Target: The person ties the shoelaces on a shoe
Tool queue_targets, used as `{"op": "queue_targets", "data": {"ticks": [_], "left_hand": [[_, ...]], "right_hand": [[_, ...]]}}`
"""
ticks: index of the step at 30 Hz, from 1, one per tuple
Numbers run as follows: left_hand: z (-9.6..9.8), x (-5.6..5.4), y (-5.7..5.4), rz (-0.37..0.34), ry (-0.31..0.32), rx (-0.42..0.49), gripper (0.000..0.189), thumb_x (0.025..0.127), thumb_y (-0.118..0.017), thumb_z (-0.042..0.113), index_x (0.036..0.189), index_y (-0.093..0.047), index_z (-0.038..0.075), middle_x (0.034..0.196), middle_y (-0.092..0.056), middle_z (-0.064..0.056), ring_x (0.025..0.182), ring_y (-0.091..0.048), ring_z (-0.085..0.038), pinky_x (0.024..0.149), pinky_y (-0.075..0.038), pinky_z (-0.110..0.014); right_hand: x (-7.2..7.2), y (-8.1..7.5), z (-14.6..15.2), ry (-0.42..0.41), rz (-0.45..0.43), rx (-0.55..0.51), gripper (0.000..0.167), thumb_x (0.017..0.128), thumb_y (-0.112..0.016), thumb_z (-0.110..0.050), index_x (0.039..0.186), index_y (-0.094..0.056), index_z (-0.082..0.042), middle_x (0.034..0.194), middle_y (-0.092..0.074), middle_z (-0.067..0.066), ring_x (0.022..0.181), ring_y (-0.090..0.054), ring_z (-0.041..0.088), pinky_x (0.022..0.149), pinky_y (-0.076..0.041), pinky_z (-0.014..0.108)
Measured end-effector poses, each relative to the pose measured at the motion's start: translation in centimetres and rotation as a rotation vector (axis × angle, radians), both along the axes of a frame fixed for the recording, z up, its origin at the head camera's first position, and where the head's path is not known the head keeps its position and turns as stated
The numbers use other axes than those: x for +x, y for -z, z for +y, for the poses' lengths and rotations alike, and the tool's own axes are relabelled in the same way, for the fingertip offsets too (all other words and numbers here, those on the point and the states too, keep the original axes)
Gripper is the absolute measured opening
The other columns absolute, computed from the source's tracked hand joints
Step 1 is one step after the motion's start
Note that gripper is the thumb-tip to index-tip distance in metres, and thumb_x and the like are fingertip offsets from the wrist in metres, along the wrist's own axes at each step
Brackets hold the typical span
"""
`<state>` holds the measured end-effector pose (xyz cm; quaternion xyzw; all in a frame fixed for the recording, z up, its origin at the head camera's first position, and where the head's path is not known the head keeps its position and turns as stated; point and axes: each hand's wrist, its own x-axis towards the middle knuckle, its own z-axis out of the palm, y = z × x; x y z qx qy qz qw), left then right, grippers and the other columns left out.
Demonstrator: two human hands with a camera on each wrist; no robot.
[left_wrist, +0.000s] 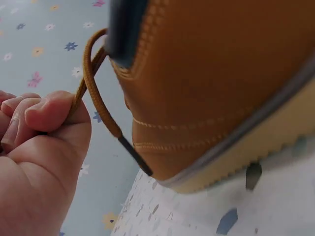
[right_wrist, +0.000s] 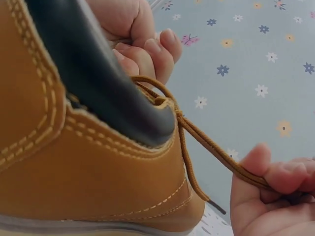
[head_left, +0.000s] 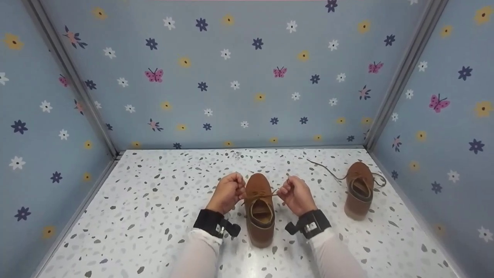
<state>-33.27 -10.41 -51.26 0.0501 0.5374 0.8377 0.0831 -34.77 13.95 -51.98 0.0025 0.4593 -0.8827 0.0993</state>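
Observation:
A brown lace-up shoe [head_left: 257, 183] with a dark padded collar stands upright between both hands, toe pointing away from me. At its left side, my left hand [head_left: 228, 192] pinches a doubled brown lace [left_wrist: 99, 58] between thumb and curled fingers. On the opposite side, my right hand [head_left: 297, 196] pinches another doubled stretch of shoelace [right_wrist: 211, 143], drawn out straight from the knot over the shoe's tongue. One dark-tipped lace end [left_wrist: 134, 155] hangs loose on the left, and a second loose end [right_wrist: 193, 179] dangles on the right.
A matching brown shoe [head_left: 357, 206] stands to the right, its untied lace [head_left: 326, 168] trailing on the speckled white surface [head_left: 154, 216]. Blue flowered panels [head_left: 239, 104] wall in the back and both sides. Each wrist wears a black strap [head_left: 210, 222].

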Motion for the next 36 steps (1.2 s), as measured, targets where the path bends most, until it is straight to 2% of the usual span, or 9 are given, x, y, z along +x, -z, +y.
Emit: {"op": "queue_targets", "data": {"ticks": [6, 12, 17, 21, 26, 30, 36], "left_hand": [[0.3, 0.2, 0.2, -0.039, -0.06, 0.134, 0.031, 0.091, -0.03, -0.014, 0.082, -0.046, 0.011, 0.077, -0.04, 0.002, 0.059, -0.031, -0.009, 0.058, -0.034, -0.024], [0.3, 0.9, 0.6, -0.025, -0.123, 0.168, 0.03, 0.094, -0.031, -0.013, 0.085, -0.046, 0.01, 0.08, -0.045, 0.0, 0.063, -0.043, -0.01, 0.071, -0.052, -0.028], [0.1, 1.3, 1.1, 0.001, -0.168, 0.158, 0.029, 0.097, -0.031, -0.014, 0.088, -0.048, 0.008, 0.085, -0.051, -0.003, 0.075, -0.058, -0.015, 0.084, -0.06, -0.035], [0.0, 1.4, 1.1, -0.006, -0.197, 0.144, 0.028, 0.098, -0.031, -0.013, 0.091, -0.05, 0.007, 0.09, -0.057, -0.005, 0.086, -0.069, -0.02, 0.092, -0.061, -0.038], [-0.2, 1.6, 0.6, 0.006, -0.211, 0.05, 0.027, 0.098, -0.033, -0.012, 0.095, -0.053, 0.005, 0.094, -0.064, -0.007, 0.098, -0.074, -0.023, 0.098, -0.06, -0.04], [-0.3, 1.7, 0.1, 0.026, -0.223, -0.078, 0.022, 0.098, -0.039, -0.01, 0.1, -0.059, 0.0, 0.1, -0.07, -0.01, 0.105, -0.072, -0.024, 0.103, -0.058, -0.041], [-0.6, 2.3, -1.5, 0.067, -0.342, -0.424, 0.018, 0.098, -0.056, 0.005, 0.112, -0.067, 0.001, 0.113, -0.07, -0.011, 0.108, -0.065, -0.022, 0.098, -0.052, -0.035]], "right_hand": [[0.4, 0.1, 0.8, -0.049, 0.058, -0.03, 0.033, 0.109, -0.037, -0.01, 0.077, -0.047, -0.012, 0.074, -0.048, 0.0, 0.07, -0.052, 0.015, 0.08, -0.055, 0.033], [0.9, 0.1, 1.4, -0.034, 0.101, -0.008, 0.03, 0.112, -0.039, -0.013, 0.085, -0.053, -0.009, 0.081, -0.062, 0.004, 0.081, -0.066, 0.02, 0.091, -0.06, 0.038], [1.2, 0.0, 1.7, -0.006, 0.104, 0.089, 0.027, 0.111, -0.041, -0.013, 0.089, -0.056, -0.008, 0.089, -0.073, 0.008, 0.093, -0.074, 0.022, 0.097, -0.061, 0.041], [1.2, -0.1, 1.9, 0.016, 0.117, 0.253, 0.024, 0.111, -0.045, -0.015, 0.093, -0.06, -0.006, 0.095, -0.076, 0.009, 0.098, -0.076, 0.023, 0.097, -0.061, 0.042], [1.2, -0.9, 2.2, 0.055, 0.172, 0.512, 0.025, 0.109, -0.052, -0.018, 0.099, -0.068, -0.001, 0.099, -0.077, 0.01, 0.094, -0.077, 0.021, 0.089, -0.064, 0.039], [1.4, -1.2, 2.5, 0.063, 0.21, 0.621, 0.024, 0.108, -0.056, -0.018, 0.101, -0.071, 0.0, 0.099, -0.077, 0.01, 0.091, -0.076, 0.021, 0.085, -0.064, 0.036], [1.5, -1.5, 2.7, 0.075, 0.25, 0.701, 0.02, 0.106, -0.061, -0.017, 0.101, -0.073, -0.001, 0.098, -0.077, 0.009, 0.09, -0.076, 0.021, 0.085, -0.063, 0.035]]}}
